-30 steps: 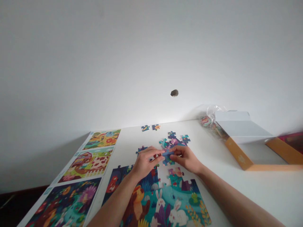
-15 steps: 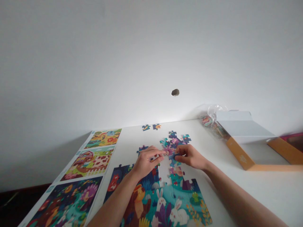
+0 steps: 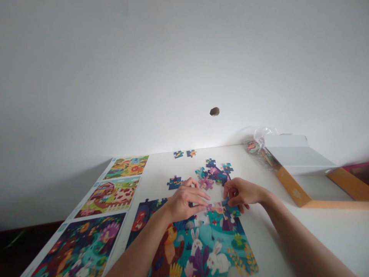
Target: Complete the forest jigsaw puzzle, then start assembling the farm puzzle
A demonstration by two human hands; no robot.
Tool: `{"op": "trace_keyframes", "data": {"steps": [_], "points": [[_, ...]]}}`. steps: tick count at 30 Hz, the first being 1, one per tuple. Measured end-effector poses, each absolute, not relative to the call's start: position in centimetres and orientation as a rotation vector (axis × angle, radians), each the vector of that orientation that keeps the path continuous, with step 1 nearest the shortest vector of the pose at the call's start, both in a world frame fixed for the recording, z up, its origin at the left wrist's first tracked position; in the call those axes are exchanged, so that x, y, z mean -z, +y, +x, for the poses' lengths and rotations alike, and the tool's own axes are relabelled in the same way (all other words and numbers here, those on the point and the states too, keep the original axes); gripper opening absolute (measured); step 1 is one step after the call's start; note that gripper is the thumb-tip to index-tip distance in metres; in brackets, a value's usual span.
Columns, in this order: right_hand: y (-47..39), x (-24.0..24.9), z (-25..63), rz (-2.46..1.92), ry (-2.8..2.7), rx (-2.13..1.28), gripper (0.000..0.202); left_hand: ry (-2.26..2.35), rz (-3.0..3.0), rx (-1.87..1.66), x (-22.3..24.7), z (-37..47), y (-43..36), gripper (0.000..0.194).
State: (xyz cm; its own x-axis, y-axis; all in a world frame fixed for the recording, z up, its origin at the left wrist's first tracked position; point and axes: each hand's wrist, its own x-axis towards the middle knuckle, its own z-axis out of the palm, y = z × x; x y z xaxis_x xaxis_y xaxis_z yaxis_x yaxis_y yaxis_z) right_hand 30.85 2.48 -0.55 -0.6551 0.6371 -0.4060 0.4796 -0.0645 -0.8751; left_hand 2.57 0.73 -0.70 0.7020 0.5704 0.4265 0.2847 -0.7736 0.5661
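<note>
puzzle piece (image 3: 233, 211), dark blue and teal, pinched between thumb and fingers in the right hand's (image 3: 242, 191) grip, at far right corner of part-built puzzle (image 3: 211, 240) on white tabletop (image 3: 323, 223). left hand (image 3: 186, 200) over puzzle's far edge, grip loosely spread. loose pieces (image 3: 220, 177) clustered just beyond; open box (image 3: 292, 188) off right.
</note>
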Motion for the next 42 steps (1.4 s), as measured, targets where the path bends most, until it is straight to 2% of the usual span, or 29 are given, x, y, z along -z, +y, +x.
{"op": "trace_keyframes", "data": {"steps": [5,10,14,16,18,20,22,25,30,37,42], "points": [[2.6,0.8,30.9,-1.216,-2.123,-1.717,0.022,0.569,2.465,-0.629,1.5,2.8,0.7,0.012],[2.5,0.7,30.5,-1.144,-2.124,-1.660,0.021,0.568,2.442,-0.603,1.7,2.8,0.7,0.011],[3.0,0.8,30.3,-1.158,-2.032,-1.356,0.019,0.624,2.455,-0.687,1.1,2.8,0.7,0.010],[3.4,1.1,30.5,-1.255,-1.959,-1.084,0.020,0.914,2.480,-0.810,0.9,2.5,0.8,0.015],[3.9,1.5,30.7,-1.384,-1.900,-0.823,0.021,1.411,2.428,-0.919,0.7,1.9,1.2,0.017],[4.3,2.0,30.9,-1.529,-1.858,-0.632,0.022,1.913,2.279,-0.880,0.8,1.2,1.5,0.024],[4.6,2.5,31.0,-1.644,-1.836,-0.521,0.023,2.214,2.136,-0.714,1.0,0.5,1.9,0.038],[4.9,3.3,30.9,-1.714,-1.812,-0.454,0.024,2.300,2.063,-0.540,1.4,-0.2,2.2,0.036],[5.2,4.0,30.0,-1.647,-1.779,-0.409,0.027,2.270,2.076,-0.517,1.8,-0.4,2.4,0.029],[5.7,4.1,29.2,-1.526,-1.750,-0.459,0.031,2.302,2.070,-0.456,1.5,-0.5,2.4,0.046],[5.6,4.0,29.1,-1.529,-1.750,-0.493,0.032,2.242,2.052,-0.503,1.7,-0.7,2.6,0.037]]}}
